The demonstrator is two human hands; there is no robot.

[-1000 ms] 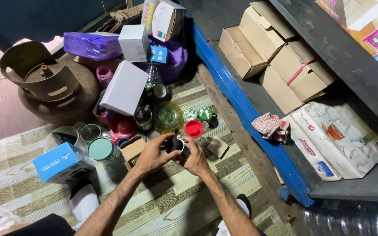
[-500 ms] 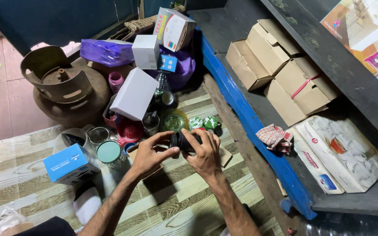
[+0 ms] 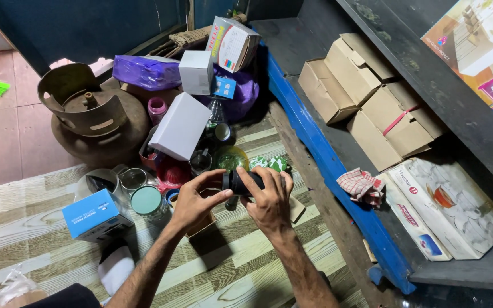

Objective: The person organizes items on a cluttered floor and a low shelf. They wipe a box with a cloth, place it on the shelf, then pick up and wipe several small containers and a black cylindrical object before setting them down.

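Both hands, left [image 3: 192, 202] and right [image 3: 269, 199], grip a dark cylinder [image 3: 241, 181] mid-frame, lifted above clutter for handling.

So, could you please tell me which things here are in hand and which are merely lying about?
In hand:
- black cylinder, held by left hand and right hand

Lying about:
- gas cylinder
- blue box
- white box
- checked cloth
- cardboard boxes

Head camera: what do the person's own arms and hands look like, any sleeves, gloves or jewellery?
Both forearms are bare up to the frame edge: no sleeves in view. The left hand and right hand wear no gloves. No watch, bracelet or ring is visible on the sides shown.
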